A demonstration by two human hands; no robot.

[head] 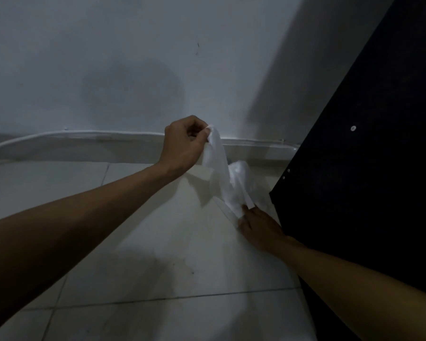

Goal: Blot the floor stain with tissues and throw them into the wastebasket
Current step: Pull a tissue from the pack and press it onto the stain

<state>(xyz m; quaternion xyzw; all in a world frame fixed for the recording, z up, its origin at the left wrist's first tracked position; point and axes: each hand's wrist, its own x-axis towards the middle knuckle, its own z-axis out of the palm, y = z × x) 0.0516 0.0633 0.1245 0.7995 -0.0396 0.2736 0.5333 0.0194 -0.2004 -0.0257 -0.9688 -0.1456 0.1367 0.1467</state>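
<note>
Left hand [182,143] is raised in front of the white skirting board [84,146], thumb and curled fingers pinching the top end of a long white crumpled tissue [219,173], which hangs down and to the right toward the pale tiled floor [158,242]. Right hand [258,227] is low beside the dark panel with small silver screws [367,168], fingertips on the tissue's lower end next to a bunched white wad; can't tell if they pinch it or just press. No brand, label or writing legible anywhere, lighting dim.
</note>
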